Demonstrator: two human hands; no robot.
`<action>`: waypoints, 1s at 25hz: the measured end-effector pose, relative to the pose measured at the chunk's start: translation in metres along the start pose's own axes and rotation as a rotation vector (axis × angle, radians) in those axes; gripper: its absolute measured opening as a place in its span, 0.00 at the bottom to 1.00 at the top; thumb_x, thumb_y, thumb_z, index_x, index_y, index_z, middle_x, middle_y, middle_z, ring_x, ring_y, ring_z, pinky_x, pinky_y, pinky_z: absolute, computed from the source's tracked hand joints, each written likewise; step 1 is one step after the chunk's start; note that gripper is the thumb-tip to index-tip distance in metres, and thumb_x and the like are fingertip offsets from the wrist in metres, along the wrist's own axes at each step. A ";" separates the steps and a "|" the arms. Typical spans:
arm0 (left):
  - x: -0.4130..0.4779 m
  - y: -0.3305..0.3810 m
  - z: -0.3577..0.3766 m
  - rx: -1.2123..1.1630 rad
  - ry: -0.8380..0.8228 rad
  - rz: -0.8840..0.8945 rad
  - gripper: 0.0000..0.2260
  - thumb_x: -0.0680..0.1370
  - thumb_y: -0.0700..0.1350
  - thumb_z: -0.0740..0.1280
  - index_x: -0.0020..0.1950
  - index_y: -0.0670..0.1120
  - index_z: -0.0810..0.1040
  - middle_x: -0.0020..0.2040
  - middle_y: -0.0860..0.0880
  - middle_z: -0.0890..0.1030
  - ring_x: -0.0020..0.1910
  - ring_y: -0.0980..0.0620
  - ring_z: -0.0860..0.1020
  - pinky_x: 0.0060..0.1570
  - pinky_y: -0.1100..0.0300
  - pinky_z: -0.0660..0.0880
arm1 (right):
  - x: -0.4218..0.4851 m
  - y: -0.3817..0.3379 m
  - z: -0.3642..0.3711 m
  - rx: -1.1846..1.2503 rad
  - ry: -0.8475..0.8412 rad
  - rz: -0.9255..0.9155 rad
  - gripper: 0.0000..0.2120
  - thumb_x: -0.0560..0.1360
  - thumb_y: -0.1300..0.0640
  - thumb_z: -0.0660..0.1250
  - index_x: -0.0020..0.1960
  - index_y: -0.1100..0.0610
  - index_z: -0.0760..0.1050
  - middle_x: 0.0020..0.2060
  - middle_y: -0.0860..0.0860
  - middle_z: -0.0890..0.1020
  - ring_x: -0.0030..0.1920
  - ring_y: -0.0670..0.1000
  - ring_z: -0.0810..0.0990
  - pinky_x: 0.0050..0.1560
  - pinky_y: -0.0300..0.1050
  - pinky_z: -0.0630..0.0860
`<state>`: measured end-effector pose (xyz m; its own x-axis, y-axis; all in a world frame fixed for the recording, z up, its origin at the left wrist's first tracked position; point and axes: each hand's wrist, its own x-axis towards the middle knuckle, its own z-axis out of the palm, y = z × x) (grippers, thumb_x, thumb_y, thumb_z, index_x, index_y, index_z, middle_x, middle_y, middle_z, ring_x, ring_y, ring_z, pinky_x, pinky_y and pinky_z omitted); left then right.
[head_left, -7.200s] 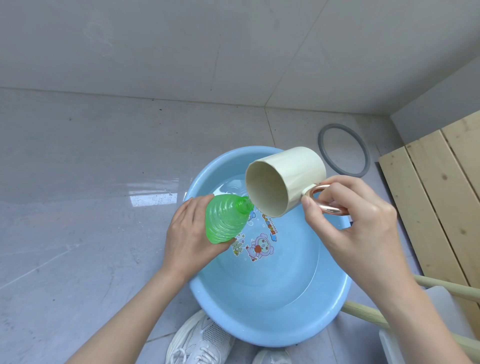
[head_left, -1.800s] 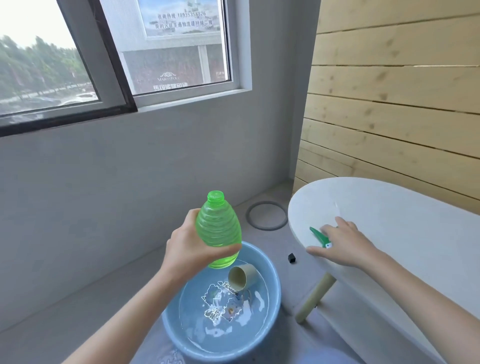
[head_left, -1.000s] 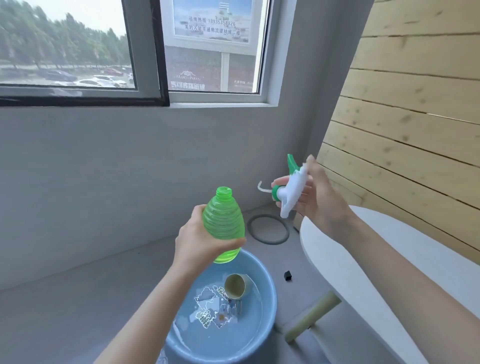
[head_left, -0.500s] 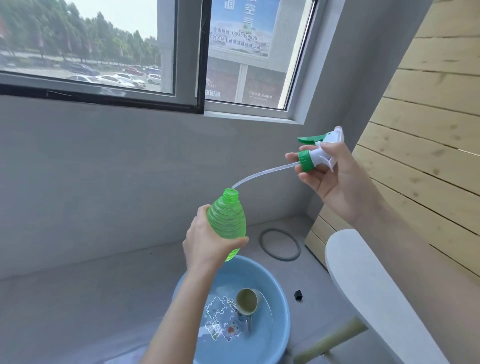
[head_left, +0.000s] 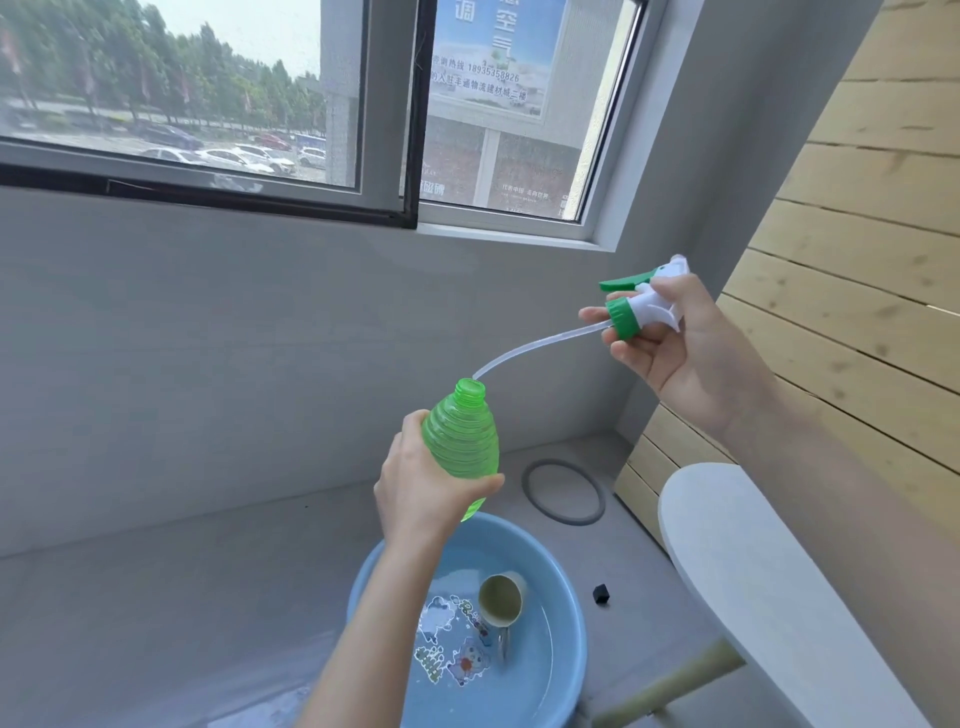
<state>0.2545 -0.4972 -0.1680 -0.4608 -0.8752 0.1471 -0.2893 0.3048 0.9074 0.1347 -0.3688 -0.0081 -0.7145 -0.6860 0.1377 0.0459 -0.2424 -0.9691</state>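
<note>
Patience suited this step: the tip of the dip tube needed steering straight into the open neck of the green bottle before the spray head came down. The left hand gripped the bottle upright. The right hand, at two o'clock from it, pinched the spray head, with the tube tip just beside the neck.

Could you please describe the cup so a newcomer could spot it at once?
Find the blue basin on the floor below the window. The cup lies on its side inside it, mouth toward the camera. It alone there is cream-coloured.
</note>
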 end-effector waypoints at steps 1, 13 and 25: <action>0.000 0.001 0.000 0.000 -0.001 0.003 0.35 0.59 0.54 0.80 0.62 0.54 0.68 0.55 0.54 0.77 0.55 0.50 0.75 0.47 0.60 0.63 | 0.001 0.002 0.001 -0.004 -0.002 0.016 0.12 0.80 0.55 0.57 0.51 0.64 0.72 0.45 0.62 0.83 0.32 0.50 0.79 0.33 0.36 0.79; 0.003 0.002 0.003 0.023 -0.003 0.005 0.35 0.60 0.53 0.80 0.62 0.53 0.67 0.56 0.55 0.76 0.55 0.51 0.74 0.46 0.61 0.62 | 0.010 0.015 -0.003 -0.019 0.045 0.055 0.11 0.80 0.55 0.57 0.51 0.63 0.70 0.47 0.65 0.82 0.32 0.51 0.78 0.32 0.37 0.80; 0.020 0.013 0.010 0.004 -0.017 0.060 0.34 0.58 0.55 0.80 0.59 0.59 0.68 0.52 0.59 0.77 0.50 0.56 0.73 0.47 0.61 0.65 | 0.078 -0.003 -0.001 -0.805 -0.310 -0.070 0.15 0.80 0.55 0.61 0.60 0.64 0.75 0.51 0.58 0.81 0.43 0.50 0.80 0.47 0.43 0.81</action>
<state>0.2328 -0.5070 -0.1569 -0.4913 -0.8490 0.1947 -0.2641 0.3582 0.8955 0.0781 -0.4209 0.0051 -0.4689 -0.8723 0.1390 -0.5833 0.1876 -0.7903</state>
